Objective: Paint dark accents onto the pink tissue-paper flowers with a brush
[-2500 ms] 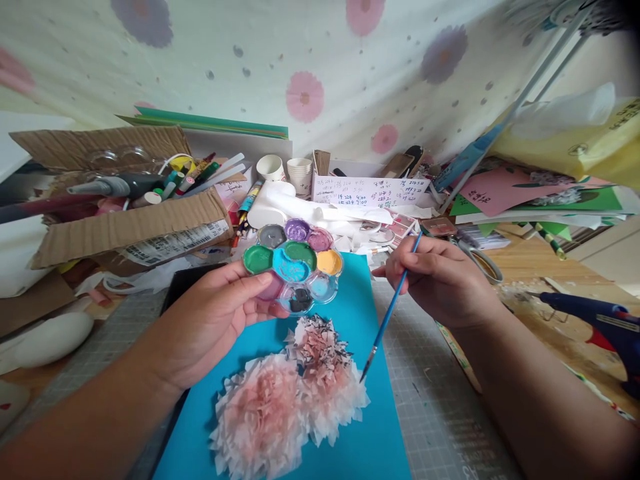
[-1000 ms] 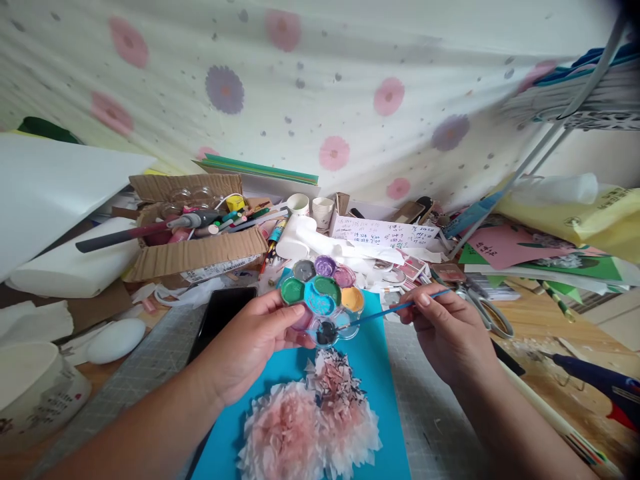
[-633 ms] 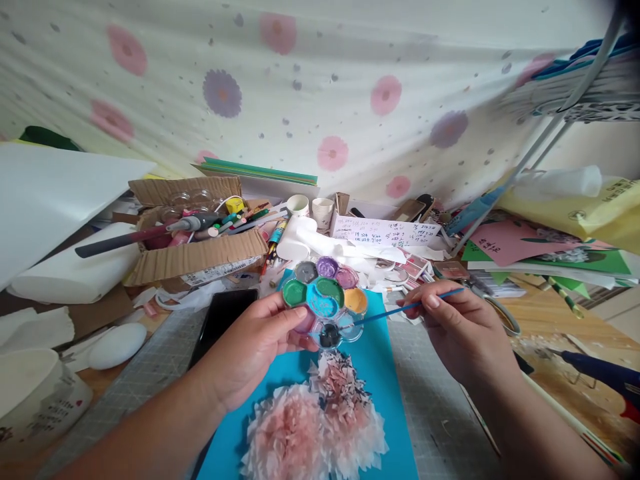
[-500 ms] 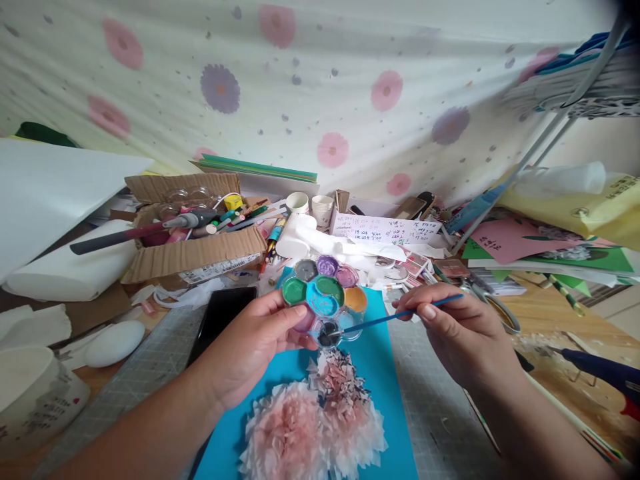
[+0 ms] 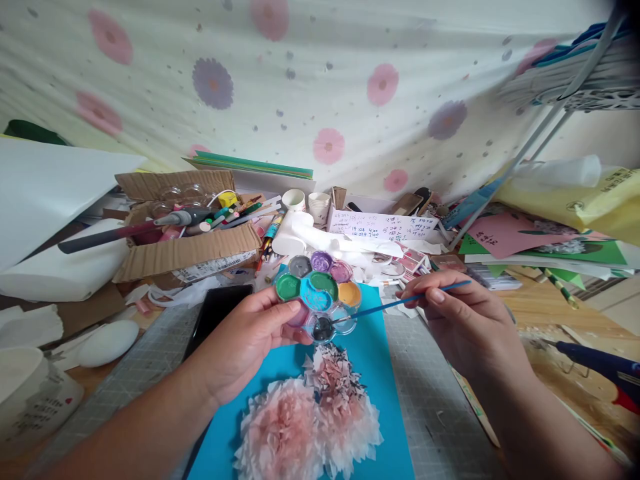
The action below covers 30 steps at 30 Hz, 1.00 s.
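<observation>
My left hand (image 5: 245, 343) grips a flower-shaped paint palette (image 5: 318, 293) by its near edge, thumb on top, and holds it above a blue paper sheet (image 5: 373, 393). My right hand (image 5: 463, 320) pinches a thin blue paintbrush (image 5: 400, 303). The brush tip rests in the palette's black well at its near side. Below the palette, pink tissue-paper flowers (image 5: 310, 420) lie on the blue sheet, the upper one with dark-speckled edges.
A grey cutting mat (image 5: 435, 407) lies under the blue sheet. A black phone (image 5: 215, 313) sits to the left. Behind are a cardboard box of pens (image 5: 185, 233), paper cups (image 5: 305, 200) and a handwritten note (image 5: 385, 227). A blue glue gun (image 5: 600, 363) lies at right.
The brush has gone from pointing down over the tissue flowers to lying level with its tip in the palette's black well. My view has tilted up a little.
</observation>
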Each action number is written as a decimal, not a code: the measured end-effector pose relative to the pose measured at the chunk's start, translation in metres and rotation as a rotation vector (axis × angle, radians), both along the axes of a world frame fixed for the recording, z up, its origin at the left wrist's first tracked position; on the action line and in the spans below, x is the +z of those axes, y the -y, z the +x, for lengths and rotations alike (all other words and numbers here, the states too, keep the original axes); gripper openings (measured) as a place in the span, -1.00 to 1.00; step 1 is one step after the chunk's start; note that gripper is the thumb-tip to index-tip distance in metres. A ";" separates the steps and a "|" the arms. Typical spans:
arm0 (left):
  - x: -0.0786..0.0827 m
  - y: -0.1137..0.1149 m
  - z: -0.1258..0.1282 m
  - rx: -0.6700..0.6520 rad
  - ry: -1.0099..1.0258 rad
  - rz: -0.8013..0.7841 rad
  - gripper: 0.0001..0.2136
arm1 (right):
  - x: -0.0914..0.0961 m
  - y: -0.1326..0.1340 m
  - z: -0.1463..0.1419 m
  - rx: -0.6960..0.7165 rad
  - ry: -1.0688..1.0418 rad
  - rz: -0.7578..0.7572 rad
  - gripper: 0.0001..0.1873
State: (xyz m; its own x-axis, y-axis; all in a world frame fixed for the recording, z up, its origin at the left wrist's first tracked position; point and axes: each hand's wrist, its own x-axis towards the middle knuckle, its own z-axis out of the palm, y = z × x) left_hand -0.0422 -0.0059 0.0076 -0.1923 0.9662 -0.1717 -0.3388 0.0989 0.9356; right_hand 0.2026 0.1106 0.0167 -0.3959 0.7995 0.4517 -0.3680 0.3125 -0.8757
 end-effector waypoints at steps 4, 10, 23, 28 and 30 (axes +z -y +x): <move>-0.001 -0.001 0.000 0.001 -0.005 -0.008 -0.88 | 0.000 -0.001 -0.002 -0.015 -0.012 -0.015 -0.90; 0.001 0.000 0.000 0.009 0.016 0.008 -0.90 | -0.001 -0.001 -0.004 -0.042 -0.056 -0.020 -0.92; 0.000 0.000 0.001 0.035 -0.005 -0.006 -0.89 | -0.004 0.012 0.001 -0.039 0.095 0.228 -0.90; 0.002 -0.002 0.005 0.076 -0.064 -0.011 -0.86 | 0.004 0.024 0.002 -0.045 0.302 0.470 -0.86; 0.002 -0.002 0.006 0.098 -0.083 -0.018 -0.86 | 0.007 0.027 0.002 -0.099 0.336 0.566 -0.82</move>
State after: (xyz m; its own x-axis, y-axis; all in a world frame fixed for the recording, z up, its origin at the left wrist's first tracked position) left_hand -0.0359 -0.0040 0.0098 -0.2999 0.9391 -0.1679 -0.2689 0.0857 0.9594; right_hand 0.2045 0.0832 0.0238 -0.5255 0.5146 0.6776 -0.0497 0.7764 -0.6282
